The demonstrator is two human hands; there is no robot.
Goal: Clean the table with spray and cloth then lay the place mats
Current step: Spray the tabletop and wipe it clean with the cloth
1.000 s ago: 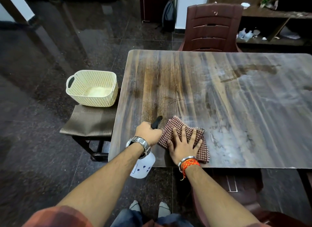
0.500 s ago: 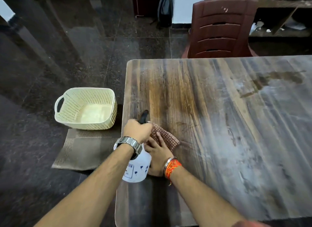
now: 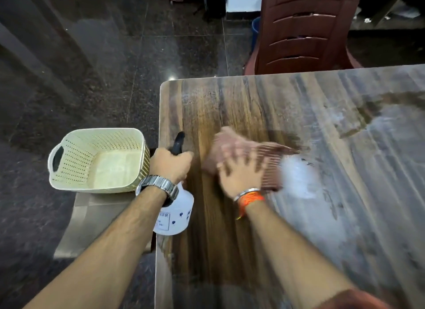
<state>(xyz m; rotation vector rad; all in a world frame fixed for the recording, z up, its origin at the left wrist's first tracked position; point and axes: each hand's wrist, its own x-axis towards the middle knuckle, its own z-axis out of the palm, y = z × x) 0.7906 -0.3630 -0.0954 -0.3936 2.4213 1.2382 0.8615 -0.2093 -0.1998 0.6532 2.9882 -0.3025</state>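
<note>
My left hand [image 3: 170,165] grips the black trigger head of a white spray bottle [image 3: 176,213] at the table's left edge. Motion-blurred, my right hand [image 3: 239,168] presses flat with spread fingers on a red checked cloth [image 3: 273,161] on the wooden table [image 3: 253,106]. A whitish wet patch [image 3: 299,180] lies just right of the cloth. A brownish place mat [image 3: 92,221] lies on a low stool to the table's left, under the basket.
A cream perforated basket [image 3: 96,159], with nothing in it, sits on the mat left of the table. A dark red plastic chair [image 3: 303,30] stands at the table's far side. Dark glossy floor tiles surround everything. Wet streaks cover the table's right part.
My right hand has swept the cloth to the right, away from the table's left edge, and spread flat on it. The left hand keeps its grip on the bottle. The camera moved closer.
</note>
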